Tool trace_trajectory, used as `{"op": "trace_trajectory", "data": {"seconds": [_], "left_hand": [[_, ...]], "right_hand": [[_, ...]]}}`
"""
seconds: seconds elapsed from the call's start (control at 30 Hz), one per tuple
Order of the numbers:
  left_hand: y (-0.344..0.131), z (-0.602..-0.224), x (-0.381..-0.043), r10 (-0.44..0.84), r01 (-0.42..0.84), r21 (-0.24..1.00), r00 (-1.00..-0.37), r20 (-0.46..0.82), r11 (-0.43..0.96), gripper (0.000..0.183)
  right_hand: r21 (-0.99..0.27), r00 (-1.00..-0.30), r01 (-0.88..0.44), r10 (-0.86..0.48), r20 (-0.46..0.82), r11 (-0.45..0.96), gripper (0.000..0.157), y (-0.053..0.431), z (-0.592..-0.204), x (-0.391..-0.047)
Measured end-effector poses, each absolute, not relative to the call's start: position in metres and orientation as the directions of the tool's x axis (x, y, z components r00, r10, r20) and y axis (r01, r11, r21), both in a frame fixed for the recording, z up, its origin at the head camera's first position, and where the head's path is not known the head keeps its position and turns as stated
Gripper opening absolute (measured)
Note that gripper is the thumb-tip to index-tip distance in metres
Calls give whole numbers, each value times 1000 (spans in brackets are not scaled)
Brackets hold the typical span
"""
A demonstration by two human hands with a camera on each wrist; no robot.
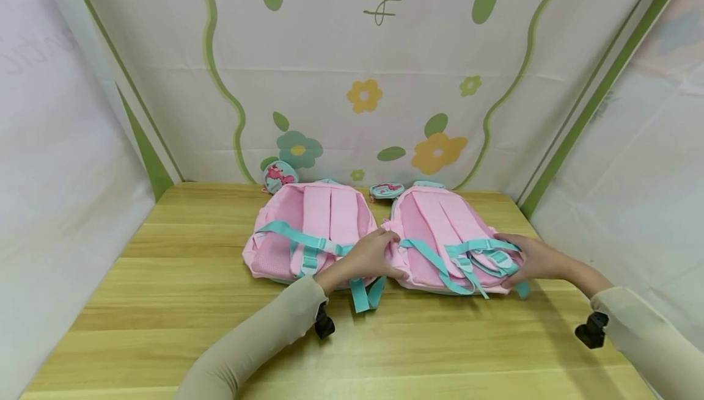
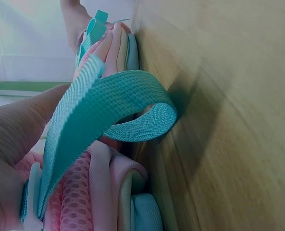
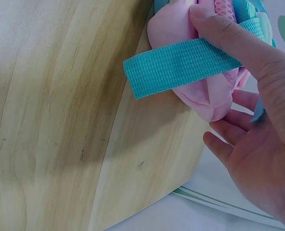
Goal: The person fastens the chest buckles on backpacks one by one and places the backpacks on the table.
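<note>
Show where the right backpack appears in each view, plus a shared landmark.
Head: right backpack, right of centre, between left hand and right hand.
Left wrist: right backpack, top, left of centre, beyond the left backpack.
Right wrist: right backpack, top, right of centre.
Landmark: wooden table, all three.

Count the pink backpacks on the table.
2: the left pink backpack and, beside it, the right pink backpack, between the left hand and right hand.

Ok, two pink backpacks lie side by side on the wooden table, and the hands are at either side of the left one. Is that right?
Not quite: the head view shows the left hand and right hand at either side of the right backpack, not the left backpack. Both do lie side by side on the wooden table.
</note>
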State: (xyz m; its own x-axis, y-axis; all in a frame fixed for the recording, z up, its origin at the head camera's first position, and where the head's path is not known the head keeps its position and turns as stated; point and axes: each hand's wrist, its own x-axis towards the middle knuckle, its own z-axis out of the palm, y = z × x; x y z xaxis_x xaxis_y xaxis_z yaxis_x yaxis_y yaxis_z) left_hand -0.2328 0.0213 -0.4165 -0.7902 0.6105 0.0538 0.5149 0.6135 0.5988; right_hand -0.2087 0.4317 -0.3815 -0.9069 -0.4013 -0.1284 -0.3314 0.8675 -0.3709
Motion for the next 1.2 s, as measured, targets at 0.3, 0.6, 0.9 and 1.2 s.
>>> {"op": "trace_trajectory", "data": {"seconds": [0.3,0.6,0.9,1.2], "left_hand": [[25,-410,-234,602,483,647,-797,46,589,88],[42,-396,-237,606,523,653,-786,121,548,80],[76,-387,-242,663,597,640,-727,176,484,71],[111,-379,-241,698,637,654,-680,225,409,62]], "right_hand": [[-388,-903,-336,-410,-125,858,117,432,-382,-208],[-378,-903,-331,-406,-138,865,117,434,-385,-210],[-396,-900,-332,-413,-140,856,116,434,-386,-211],[-388,-896,-338,-419,-147,858,113,433,-384,-211]]}}
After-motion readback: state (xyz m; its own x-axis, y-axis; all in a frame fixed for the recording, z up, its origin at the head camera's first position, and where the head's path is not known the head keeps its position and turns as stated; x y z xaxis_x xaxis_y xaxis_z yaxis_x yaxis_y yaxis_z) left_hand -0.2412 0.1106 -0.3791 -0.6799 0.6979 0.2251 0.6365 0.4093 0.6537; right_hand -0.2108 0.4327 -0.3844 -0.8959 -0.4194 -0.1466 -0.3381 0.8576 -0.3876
